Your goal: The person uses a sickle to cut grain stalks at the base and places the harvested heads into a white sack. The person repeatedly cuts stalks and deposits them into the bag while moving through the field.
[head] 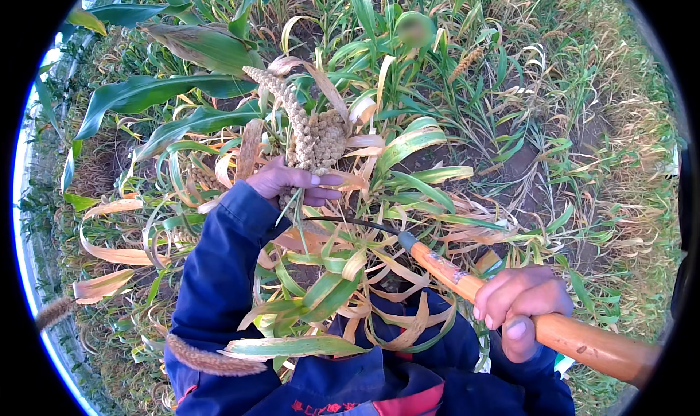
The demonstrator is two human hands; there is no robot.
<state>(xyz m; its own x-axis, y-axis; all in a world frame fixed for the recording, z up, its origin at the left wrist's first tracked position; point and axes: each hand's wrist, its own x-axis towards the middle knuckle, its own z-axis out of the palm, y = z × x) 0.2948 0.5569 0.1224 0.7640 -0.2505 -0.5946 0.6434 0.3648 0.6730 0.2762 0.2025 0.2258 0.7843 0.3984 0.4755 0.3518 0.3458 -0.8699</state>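
Several tan millet seed heads [317, 137] are bunched in my left hand [298, 183], their green stalks sticking out below the fingers. My right hand [522, 306] grips the orange-brown wooden handle [445, 271] of a sickle. From its grey collar, the thin dark curved sickle blade [355, 221] reaches left to just below my left hand, beside the stalks; whether it touches them I cannot tell. Another bristly millet head [213, 358] hangs over my left sleeve.
Broad maize leaves [164, 93] and a husked maize ear [202, 47] stand at upper left, close to the bunch. Yellowing millet leaves [328, 295] cross before my body. More millet plants and bare soil [514, 167] lie ahead and right.
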